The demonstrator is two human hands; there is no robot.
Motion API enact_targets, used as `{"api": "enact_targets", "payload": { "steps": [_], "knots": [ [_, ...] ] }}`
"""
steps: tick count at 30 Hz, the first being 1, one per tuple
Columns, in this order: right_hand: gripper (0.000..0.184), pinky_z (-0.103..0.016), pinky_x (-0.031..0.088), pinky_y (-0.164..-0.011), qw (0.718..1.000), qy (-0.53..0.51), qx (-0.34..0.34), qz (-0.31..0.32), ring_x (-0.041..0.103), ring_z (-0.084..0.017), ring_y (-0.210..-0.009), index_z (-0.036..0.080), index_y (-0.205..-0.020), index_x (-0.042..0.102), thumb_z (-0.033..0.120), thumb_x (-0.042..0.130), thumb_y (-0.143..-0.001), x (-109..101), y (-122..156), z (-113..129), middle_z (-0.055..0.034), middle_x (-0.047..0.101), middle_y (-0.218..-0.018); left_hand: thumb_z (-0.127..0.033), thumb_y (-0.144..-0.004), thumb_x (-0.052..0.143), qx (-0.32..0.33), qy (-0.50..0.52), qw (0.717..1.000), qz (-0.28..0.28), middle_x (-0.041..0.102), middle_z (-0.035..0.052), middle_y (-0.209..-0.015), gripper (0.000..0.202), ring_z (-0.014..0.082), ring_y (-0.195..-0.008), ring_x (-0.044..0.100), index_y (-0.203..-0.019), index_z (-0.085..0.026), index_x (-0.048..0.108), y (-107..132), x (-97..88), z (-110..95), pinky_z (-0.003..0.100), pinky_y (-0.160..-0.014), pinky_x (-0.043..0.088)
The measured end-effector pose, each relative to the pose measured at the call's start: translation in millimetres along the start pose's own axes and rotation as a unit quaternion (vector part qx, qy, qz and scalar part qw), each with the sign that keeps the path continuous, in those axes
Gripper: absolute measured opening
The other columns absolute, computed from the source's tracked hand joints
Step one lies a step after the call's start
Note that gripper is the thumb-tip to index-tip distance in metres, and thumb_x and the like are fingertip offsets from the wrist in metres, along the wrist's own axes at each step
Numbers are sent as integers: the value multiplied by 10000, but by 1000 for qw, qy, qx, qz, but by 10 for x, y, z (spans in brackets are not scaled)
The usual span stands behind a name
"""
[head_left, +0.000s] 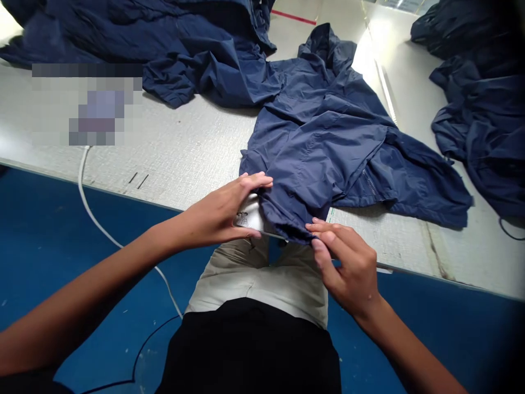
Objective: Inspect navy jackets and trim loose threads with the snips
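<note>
A jacket [315,137] lies on the bench [197,145], hood toward the far side, hem at the near edge between the left hand [229,210] and right hand [346,260]. Behind it to the left is one garment heap [164,33]; another heap [488,120] lies right. Left, a cable [80,175] crosses the near edge.

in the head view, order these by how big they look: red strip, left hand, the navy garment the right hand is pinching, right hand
1. navy garment
2. right hand and left hand, too alike to rank
3. red strip
</note>
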State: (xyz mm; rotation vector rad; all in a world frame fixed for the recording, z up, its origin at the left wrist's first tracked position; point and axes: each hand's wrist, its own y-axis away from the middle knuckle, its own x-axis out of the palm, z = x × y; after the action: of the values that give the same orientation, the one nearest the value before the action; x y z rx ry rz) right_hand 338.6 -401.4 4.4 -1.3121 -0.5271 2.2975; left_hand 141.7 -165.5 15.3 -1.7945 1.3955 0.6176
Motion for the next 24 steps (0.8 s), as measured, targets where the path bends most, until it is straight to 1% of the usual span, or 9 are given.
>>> {"api": "enact_targets", "payload": {
  "steps": [3,6,7,9,12,16,18,22,24],
  "knots": [
    [148,-405,569,-947,995,-47,83,-22,767,-237,-1067,207,-993,739,170,600,-1029,-9,-32,17,-78,815,-1062,-279,-959,770,-30,39,998,29,462,130,-1677,823,335,-1618,348,-1667,-318,352,20,-82,-26,540,-1350,287],
    [206,-407,568,-927,985,-87,148,-10,768,-251,-1036,203,-957,766,260,592,-1049,-52,-60,13,-89,819,-1061,-234,-977,716,-53,91,992,63,475,110,-1669,765,329,-1603,377,-1661,-334,388,16,-201,-61,527,-1320,353],
    [236,-409,568,-928,981,-101,163,-4,768,-259,-1038,202,-930,770,285,587,-1053,-71,-68,13,-93,820,-1061,-231,-988,693,-56,103,991,56,503,108,-1641,720,318,-1578,418,-1645,-326,414,5,-229,-93,506,-1300,388],
    [283,-412,568,-928,976,-125,179,9,767,-270,-1045,200,-888,771,316,576,-1056,-105,-81,17,-100,822,-1065,-230,-1021,637,-74,115,991,-5,610,102,-1497,520,276,-1440,564,-1529,-286,539,-34,-236,-206,442,-1204,491],
    [288,-417,564,-925,976,-128,175,27,768,-277,-1043,201,-902,779,318,564,-1054,-133,-92,30,-97,826,-1072,-292,-1032,641,-136,140,976,-101,673,55,-1138,299,197,-1055,687,-1322,-234,596,-124,-93,-478,354,-945,584],
    [258,-410,558,-919,983,-98,154,31,765,-269,-1049,205,-932,772,286,561,-1055,-121,-83,49,-89,826,-1075,-444,-863,862,-217,174,953,-122,579,12,-1032,703,171,-884,618,-1393,-235,449,-242,241,-779,322,-792,557],
    [222,-393,553,-910,989,-80,122,20,761,-248,-1032,209,-945,755,252,567,-1054,-105,-64,62,-77,820,-1075,-449,-850,868,-241,178,940,-164,553,4,-1026,735,161,-859,591,-1391,-242,417,-279,358,-828,316,-784,553],
    [149,-433,498,-930,997,57,50,-23,723,-254,-1007,216,-965,709,173,576,-1018,-82,-12,142,-77,776,-1066,-277,-1015,623,-238,150,936,-211,603,25,-1027,228,162,-883,624,-1230,-229,565,-267,447,-824,304,-794,558],
    [134,-434,472,-864,987,148,57,-26,695,-277,-986,209,-1029,693,156,579,-983,-69,11,225,-104,737,-1084,-179,-1008,568,-214,106,945,-225,654,53,-1126,174,187,-1001,663,-1166,-223,626,-221,491,-838,311,-840,575]
  ]
}}
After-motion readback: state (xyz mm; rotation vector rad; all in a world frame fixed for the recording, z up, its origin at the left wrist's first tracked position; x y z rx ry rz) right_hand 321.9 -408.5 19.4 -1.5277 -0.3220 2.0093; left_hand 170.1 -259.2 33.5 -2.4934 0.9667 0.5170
